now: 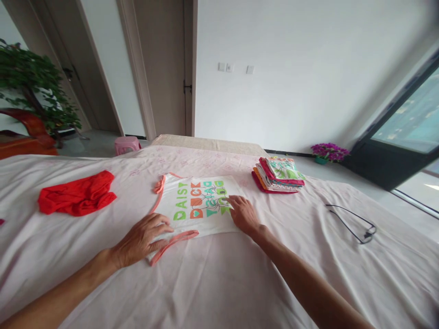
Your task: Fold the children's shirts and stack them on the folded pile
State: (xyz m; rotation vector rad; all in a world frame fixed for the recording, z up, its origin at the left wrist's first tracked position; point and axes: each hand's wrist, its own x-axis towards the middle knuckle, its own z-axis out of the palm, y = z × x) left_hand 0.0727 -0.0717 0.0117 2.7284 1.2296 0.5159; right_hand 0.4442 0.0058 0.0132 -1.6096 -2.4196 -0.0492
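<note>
A white tank top with coral trim and a coloured "DAISY DUCK" print lies spread flat on its side, neck end to the left. My left hand rests at the neck end, fingers stretched over the fabric between the two coral straps. At the hem end, my right hand lies on the printed part, palm down with fingers extended. Neither hand grips the cloth. To the left is a crumpled red garment. Beyond my right hand stands a stack of folded clothes.
A pale sheet with wrinkles covers the wide surface. Black-framed glasses lie at the right. On the floor beyond are a pink stool, purple flowers and a leafy plant. A wooden armrest shows at far left.
</note>
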